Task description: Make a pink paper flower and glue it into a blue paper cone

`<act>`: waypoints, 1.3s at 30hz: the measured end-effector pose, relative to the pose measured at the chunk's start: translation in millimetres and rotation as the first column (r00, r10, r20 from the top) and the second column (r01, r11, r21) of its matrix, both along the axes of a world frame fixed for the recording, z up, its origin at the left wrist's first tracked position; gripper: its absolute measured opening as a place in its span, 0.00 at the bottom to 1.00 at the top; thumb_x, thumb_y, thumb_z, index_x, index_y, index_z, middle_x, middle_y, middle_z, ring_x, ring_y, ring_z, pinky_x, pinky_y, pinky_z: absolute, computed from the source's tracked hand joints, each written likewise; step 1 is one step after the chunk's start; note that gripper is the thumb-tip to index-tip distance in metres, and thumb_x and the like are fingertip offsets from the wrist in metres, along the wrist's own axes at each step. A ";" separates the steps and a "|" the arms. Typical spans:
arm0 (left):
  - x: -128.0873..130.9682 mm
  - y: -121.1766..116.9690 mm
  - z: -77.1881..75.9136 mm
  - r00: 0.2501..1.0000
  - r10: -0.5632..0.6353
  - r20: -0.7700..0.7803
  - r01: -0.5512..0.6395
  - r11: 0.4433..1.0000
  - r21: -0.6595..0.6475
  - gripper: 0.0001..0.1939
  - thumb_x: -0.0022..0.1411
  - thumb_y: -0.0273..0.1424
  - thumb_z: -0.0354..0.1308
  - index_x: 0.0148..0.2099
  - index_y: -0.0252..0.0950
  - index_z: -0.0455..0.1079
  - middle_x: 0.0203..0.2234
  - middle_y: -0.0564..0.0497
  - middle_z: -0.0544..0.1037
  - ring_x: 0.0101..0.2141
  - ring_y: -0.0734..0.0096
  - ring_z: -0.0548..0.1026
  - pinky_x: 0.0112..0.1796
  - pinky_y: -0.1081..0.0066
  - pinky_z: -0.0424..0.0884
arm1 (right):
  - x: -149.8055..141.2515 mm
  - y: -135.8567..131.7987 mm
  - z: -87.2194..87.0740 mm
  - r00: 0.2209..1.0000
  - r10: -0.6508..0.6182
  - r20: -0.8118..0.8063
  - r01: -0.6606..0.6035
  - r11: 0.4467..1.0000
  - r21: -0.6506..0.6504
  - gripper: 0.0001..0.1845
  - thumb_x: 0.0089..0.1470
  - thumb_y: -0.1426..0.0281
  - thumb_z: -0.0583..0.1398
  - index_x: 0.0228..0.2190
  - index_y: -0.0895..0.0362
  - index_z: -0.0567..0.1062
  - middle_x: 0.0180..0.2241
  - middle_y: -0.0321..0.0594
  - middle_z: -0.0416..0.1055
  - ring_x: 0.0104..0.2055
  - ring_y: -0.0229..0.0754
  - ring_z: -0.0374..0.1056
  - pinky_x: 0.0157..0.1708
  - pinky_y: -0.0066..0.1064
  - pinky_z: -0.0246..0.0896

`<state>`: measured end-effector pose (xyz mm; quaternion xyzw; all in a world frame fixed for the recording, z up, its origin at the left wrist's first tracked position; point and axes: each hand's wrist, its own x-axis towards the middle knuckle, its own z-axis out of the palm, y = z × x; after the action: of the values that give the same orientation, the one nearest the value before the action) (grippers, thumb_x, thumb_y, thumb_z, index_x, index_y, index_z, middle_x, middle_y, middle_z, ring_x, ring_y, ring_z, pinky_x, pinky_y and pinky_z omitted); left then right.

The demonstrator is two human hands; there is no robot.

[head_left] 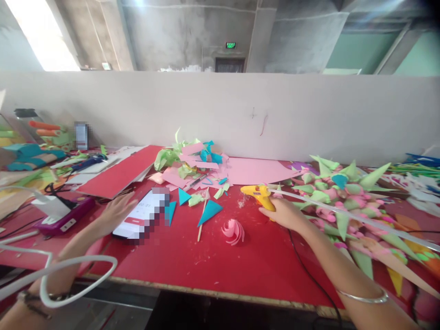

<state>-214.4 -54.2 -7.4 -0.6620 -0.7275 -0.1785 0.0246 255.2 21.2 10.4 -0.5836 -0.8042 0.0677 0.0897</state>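
Note:
My right hand (pixel 285 212) is wrapped round the handle of a yellow hot glue gun (pixel 259 193), its nozzle pointing left. A long clear glue stick (pixel 330 210) runs from the gun's back end across my forearm. My left hand (pixel 115 211) is stretched out, fingers extended, beside a phone (pixel 144 215) lying on the red tabletop (pixel 185 266); whether it touches the phone I cannot tell. Between my hands lies a pink swirled paper flower (pixel 233 231). Left of the flower are blue paper triangles (pixel 210 211) and a thin wooden stick (pixel 200 233).
Paper flowers with green leaves (pixel 343 192) are heaped at the right. Paper scraps (pixel 192 160) and a pink sheet (pixel 257 170) lie at the back against a white partition (pixel 213 110). A purple power strip (pixel 67 217) and a looped white cable (pixel 80 261) are at the left.

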 end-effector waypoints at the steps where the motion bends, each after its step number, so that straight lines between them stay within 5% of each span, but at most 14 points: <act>1: 17.8 2.4 3.1 1.000 -0.007 -0.012 0.007 1.000 0.013 0.30 0.56 0.47 0.38 0.56 0.35 0.55 0.53 0.43 0.61 0.54 0.57 0.56 0.51 0.59 0.53 | -0.1 -0.1 0.1 1.000 -0.003 0.007 0.003 1.000 0.004 0.14 0.49 0.61 0.52 0.33 0.57 0.70 0.32 0.43 0.71 0.34 0.45 0.68 0.28 0.27 0.54; 4: 80.1 10.8 16.0 0.983 -0.152 -0.098 0.152 0.988 -0.012 0.31 0.56 0.47 0.40 0.58 0.35 0.51 0.54 0.42 0.58 0.54 0.55 0.54 0.52 0.56 0.49 | -0.1 -0.1 -0.2 1.000 -0.020 0.016 0.020 1.000 0.005 0.15 0.49 0.61 0.52 0.34 0.57 0.70 0.32 0.44 0.71 0.33 0.46 0.68 0.28 0.27 0.54; 8: 143.9 30.3 28.8 0.939 -0.291 -0.186 0.273 0.955 -0.116 0.30 0.55 0.42 0.47 0.57 0.31 0.52 0.52 0.38 0.60 0.51 0.53 0.58 0.47 0.59 0.59 | 0.2 -0.1 -0.8 1.000 -0.013 -0.002 0.013 1.000 0.011 0.15 0.49 0.61 0.52 0.34 0.58 0.70 0.32 0.44 0.71 0.33 0.45 0.67 0.27 0.27 0.54; 10: 160.6 41.4 30.9 0.916 -0.295 -0.271 0.273 0.955 -0.117 0.30 0.50 0.33 0.54 0.56 0.32 0.54 0.51 0.38 0.61 0.50 0.51 0.59 0.44 0.58 0.61 | 0.3 -0.3 -1.1 1.000 -0.010 -0.006 0.011 1.000 0.029 0.15 0.49 0.61 0.52 0.35 0.58 0.70 0.31 0.43 0.71 0.33 0.45 0.67 0.27 0.27 0.53; 14: 183.0 54.9 29.6 0.766 -0.493 -0.413 0.498 0.861 -0.105 0.26 0.50 0.18 0.49 0.52 0.40 0.60 0.54 0.46 0.58 0.52 0.56 0.57 0.48 0.59 0.58 | 0.8 0.1 -2.2 1.000 -0.012 -0.010 0.012 0.999 0.040 0.15 0.48 0.61 0.52 0.35 0.57 0.70 0.32 0.43 0.71 0.32 0.45 0.67 0.26 0.26 0.53; 17: 200.7 54.3 26.3 0.817 -0.437 -0.375 0.449 0.891 -0.060 0.17 0.56 0.20 0.44 0.46 0.37 0.64 0.49 0.43 0.63 0.46 0.58 0.64 0.43 0.62 0.63 | 1.1 1.9 -3.9 1.000 -0.022 0.006 0.022 0.999 0.038 0.15 0.48 0.61 0.52 0.35 0.57 0.70 0.31 0.43 0.71 0.32 0.46 0.68 0.26 0.27 0.53; 19: 210.0 51.2 23.6 0.875 -0.377 -0.305 0.372 0.925 -0.076 0.13 0.59 0.29 0.44 0.45 0.34 0.65 0.45 0.41 0.66 0.41 0.59 0.69 0.38 0.63 0.65 | 1.3 3.2 -5.4 0.999 -0.036 0.017 0.035 0.999 0.034 0.16 0.49 0.60 0.52 0.35 0.57 0.70 0.32 0.44 0.71 0.32 0.46 0.68 0.26 0.27 0.53; 24: 212.9 48.0 14.6 0.897 -0.373 -0.237 0.367 0.928 -0.071 0.28 0.53 0.47 0.49 0.50 0.33 0.60 0.49 0.39 0.62 0.42 0.55 0.68 0.37 0.63 0.66 | 1.7 4.1 -7.6 0.998 -0.061 0.006 0.060 0.998 0.036 0.16 0.48 0.60 0.52 0.34 0.57 0.70 0.32 0.44 0.71 0.33 0.46 0.68 0.26 0.27 0.53; 39: 215.4 49.2 13.5 0.851 -0.432 -0.300 0.408 0.902 -0.143 0.17 0.58 0.35 0.48 0.48 0.33 0.62 0.44 0.43 0.66 0.38 0.62 0.70 0.34 0.68 0.67 | -0.9 0.5 -1.9 0.997 -0.073 0.003 0.073 0.996 0.045 0.12 0.48 0.61 0.53 0.28 0.56 0.69 0.27 0.39 0.70 0.29 0.43 0.67 0.23 0.26 0.51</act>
<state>1.0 -5.0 6.1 -0.8254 -0.5573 -0.0414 0.0797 254.3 21.8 8.5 -0.6105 -0.7839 0.0450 0.1035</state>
